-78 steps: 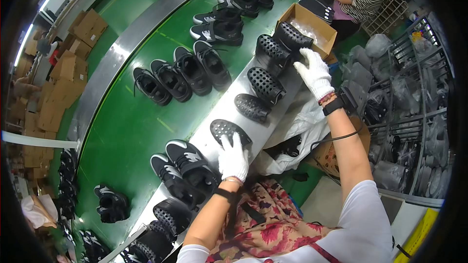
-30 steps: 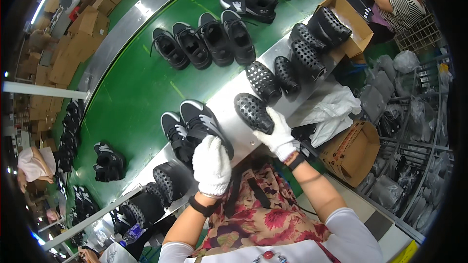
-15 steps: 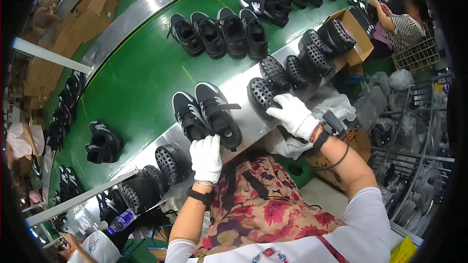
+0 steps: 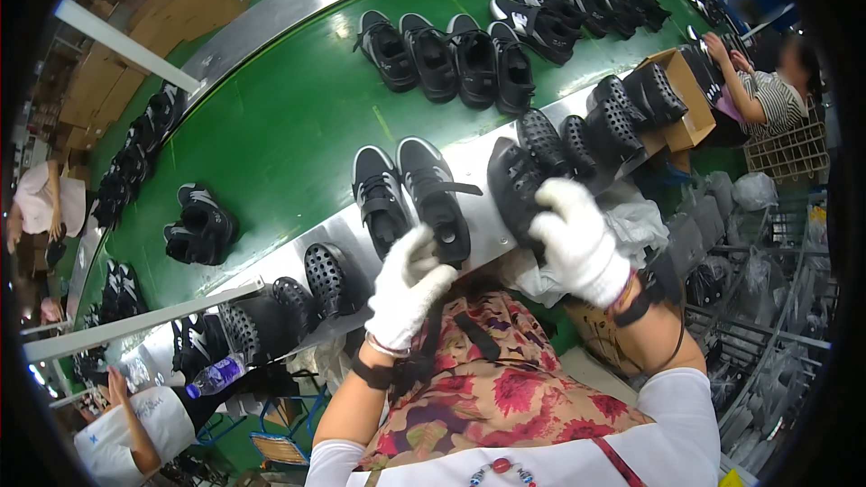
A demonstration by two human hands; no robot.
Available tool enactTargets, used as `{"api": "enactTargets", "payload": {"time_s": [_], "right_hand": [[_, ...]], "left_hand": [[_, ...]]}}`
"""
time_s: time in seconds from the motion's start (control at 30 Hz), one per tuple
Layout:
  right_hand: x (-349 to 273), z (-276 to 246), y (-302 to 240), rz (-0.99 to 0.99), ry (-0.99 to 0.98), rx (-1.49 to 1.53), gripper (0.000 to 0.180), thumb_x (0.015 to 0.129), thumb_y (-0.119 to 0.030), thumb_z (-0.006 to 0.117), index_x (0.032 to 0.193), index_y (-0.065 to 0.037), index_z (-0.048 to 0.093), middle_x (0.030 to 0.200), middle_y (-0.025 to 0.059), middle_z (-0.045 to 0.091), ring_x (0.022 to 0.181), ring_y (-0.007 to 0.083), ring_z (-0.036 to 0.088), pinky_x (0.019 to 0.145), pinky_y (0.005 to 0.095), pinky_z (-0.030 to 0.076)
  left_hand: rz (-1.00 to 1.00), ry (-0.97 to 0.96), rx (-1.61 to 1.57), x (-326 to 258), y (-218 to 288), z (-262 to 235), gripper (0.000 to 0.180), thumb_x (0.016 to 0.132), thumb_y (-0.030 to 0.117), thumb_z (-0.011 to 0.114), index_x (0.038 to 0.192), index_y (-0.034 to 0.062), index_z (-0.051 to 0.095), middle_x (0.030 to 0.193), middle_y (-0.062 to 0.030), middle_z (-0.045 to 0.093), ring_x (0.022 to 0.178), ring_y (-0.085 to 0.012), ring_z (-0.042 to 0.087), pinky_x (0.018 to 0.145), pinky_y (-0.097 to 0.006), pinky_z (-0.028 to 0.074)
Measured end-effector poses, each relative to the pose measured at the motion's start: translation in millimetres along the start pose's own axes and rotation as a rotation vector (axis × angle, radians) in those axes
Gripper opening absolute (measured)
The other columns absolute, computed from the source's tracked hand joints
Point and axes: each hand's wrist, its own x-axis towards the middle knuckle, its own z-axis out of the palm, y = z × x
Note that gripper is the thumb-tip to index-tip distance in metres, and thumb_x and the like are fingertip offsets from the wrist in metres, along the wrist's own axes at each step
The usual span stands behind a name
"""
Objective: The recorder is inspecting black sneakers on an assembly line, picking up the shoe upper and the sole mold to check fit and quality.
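Note:
A pair of black sneakers with grey toes stands side by side before me: a left sneaker (image 4: 379,198) and a right sneaker (image 4: 433,203), whose strap sticks out to the right. My left hand (image 4: 406,293), in a white knitted glove, is just behind their heels, fingers apart and holding nothing. White-gloved too, my right hand (image 4: 585,243) grips the near end of a black perforated clog-like form (image 4: 517,189) on the metal ledge. Its holes are blurred, and my fingers hide its near end.
More perforated forms (image 4: 616,126) line the ledge to the right, beside an open carton (image 4: 687,99); others (image 4: 325,280) stand at left. Several sneakers (image 4: 474,61) sit on the green surface (image 4: 298,126). A purple-labelled bottle (image 4: 216,377) lies lower left. Co-workers sit at right (image 4: 767,99) and lower left.
My left hand has come away from the sneaker's heel and its fingers have spread. The form at my right hand has turned. The whole view has shifted slightly.

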Motion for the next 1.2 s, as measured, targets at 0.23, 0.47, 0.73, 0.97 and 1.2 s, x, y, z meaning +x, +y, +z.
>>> {"api": "enactTargets", "payload": {"time_s": [0.23,0.47,0.73,0.97,1.2], "right_hand": [[-1.5,37.1,-68.5,0.166,-0.171,0.723,0.048,0.075,-0.012,0.074,0.12,-0.005,0.061,0.127,0.0237,0.059,0.114,0.0411,0.06,0.097,0.0461,0.05],[-42.7,77.7,-68.7,0.659,-0.023,0.731,0.046,0.079,-0.017,0.08,0.118,-0.002,0.061,0.104,0.0137,0.069,0.095,0.0239,0.069,0.085,0.0341,0.054],[-45.0,41.7,-32.7,0.72,-0.238,0.508,0.033,0.08,-0.017,0.074,0.108,-0.005,0.064,0.086,0.0133,0.07,0.078,0.0259,0.069,0.073,0.0336,0.054],[3.6,75.7,-28.9,0.473,-0.224,0.235,0.022,0.083,-0.021,0.064,0.099,-0.009,0.056,0.075,0.0165,0.065,0.071,0.0383,0.067,0.065,0.0483,0.053],[15.4,163.6,-36.3,0.386,-0.163,-0.159,0.011,0.091,-0.015,0.052,0.098,-0.008,0.055,0.074,0.0091,0.062,0.064,0.0274,0.066,0.058,0.0414,0.053]], "left_hand": [[-0.516,0.115,-1.225,-3.5,-4.4,14.5,0.063,0.093,0.012,0.063,0.149,0.0109,0.033,0.119,-0.0089,0.062,0.111,-0.0225,0.061,0.096,-0.038,0.052],[-0.594,0.143,-0.594,-2.3,-0.3,45.4,0.043,0.095,0.032,0.067,0.126,0.0048,0.053,0.102,-0.0039,0.063,0.09,-0.0176,0.063,0.082,-0.035,0.053],[0.106,-0.102,0.979,63.9,-40.1,26.1,0.04,0.085,0.02,0.067,0.122,0.0066,0.061,0.097,-0.0156,0.06,0.092,-0.0353,0.063,0.076,-0.046,0.052],[-0.1,-0.231,0.79,86.8,-33.4,16.2,0.033,0.085,0.023,0.058,0.113,0.0068,0.066,0.108,-0.0184,0.066,0.1,-0.0385,0.065,0.088,-0.046,0.051],[0.039,-0.141,0.812,85.6,-49.3,9.9,0.029,0.086,0.018,0.06,0.113,0.0091,0.066,0.104,-0.016,0.067,0.096,-0.037,0.066,0.085,-0.045,0.053]]}}
